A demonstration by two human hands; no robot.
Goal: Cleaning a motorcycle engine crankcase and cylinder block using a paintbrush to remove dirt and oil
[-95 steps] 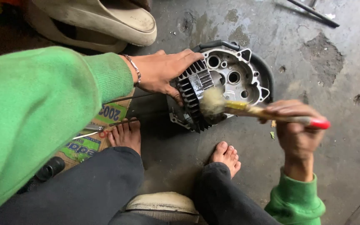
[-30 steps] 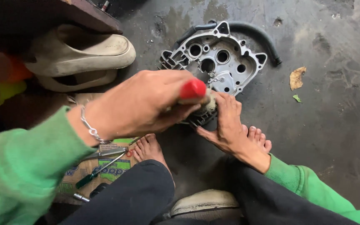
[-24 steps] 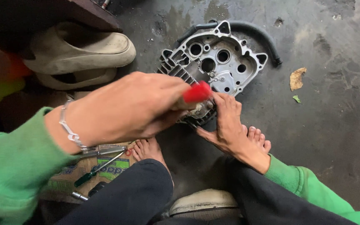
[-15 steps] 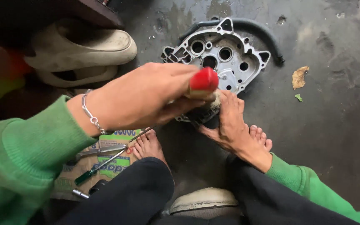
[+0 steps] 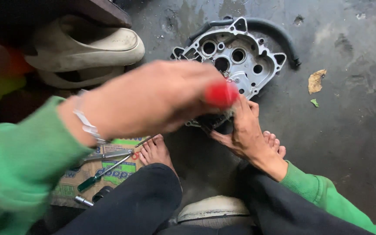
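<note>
Now blurring across with red-ended brush handle (image 5: 221,94) clenched in left hand (image 5: 153,98); right hand (image 5: 244,130) still gripping grey cast-metal engine casing (image 5: 236,58).

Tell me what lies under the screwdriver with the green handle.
The green-handled screwdriver lies on a flattened piece of printed cardboard on the floor, beside a bare foot. The left hand and green sleeve cover the cardboard's far side.

A single head-worn view looks steeply down from close above the seated person's lap onto the concrete floor (image 5: 353,143). The blurred left hand (image 5: 153,102) fills the frame's middle; knees cross the bottom edge.
</note>
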